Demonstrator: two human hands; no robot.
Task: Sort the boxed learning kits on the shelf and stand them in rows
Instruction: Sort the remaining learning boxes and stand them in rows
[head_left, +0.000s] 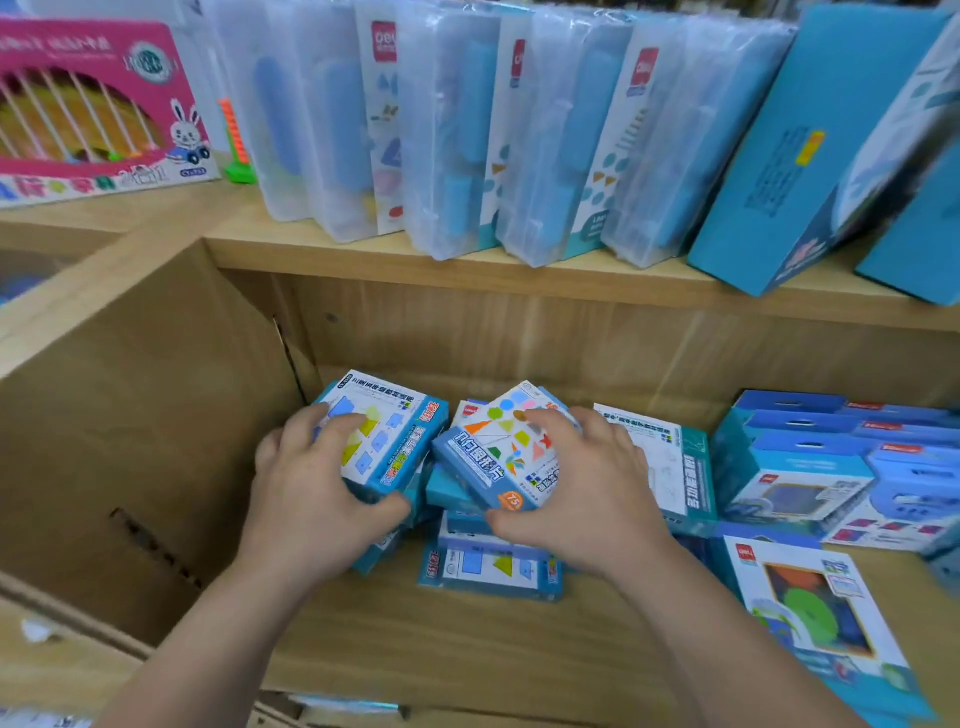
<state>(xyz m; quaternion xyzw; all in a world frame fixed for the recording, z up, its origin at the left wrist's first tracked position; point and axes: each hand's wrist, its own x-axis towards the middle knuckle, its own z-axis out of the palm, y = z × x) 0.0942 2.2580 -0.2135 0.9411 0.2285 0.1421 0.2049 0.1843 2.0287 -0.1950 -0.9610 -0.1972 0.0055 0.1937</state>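
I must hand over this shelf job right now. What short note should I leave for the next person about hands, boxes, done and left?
Left hand grips a small shape-card box; right hand grips a geometric-pieces box, both over the lower shelf.
More small boxes lie flat in a loose pile beneath them; a stack of blue kits lies at the right.
Done: clear plastic kits stand in a leaning row on the upper shelf.
Left: stand the lower-shelf boxes in rows by kind.
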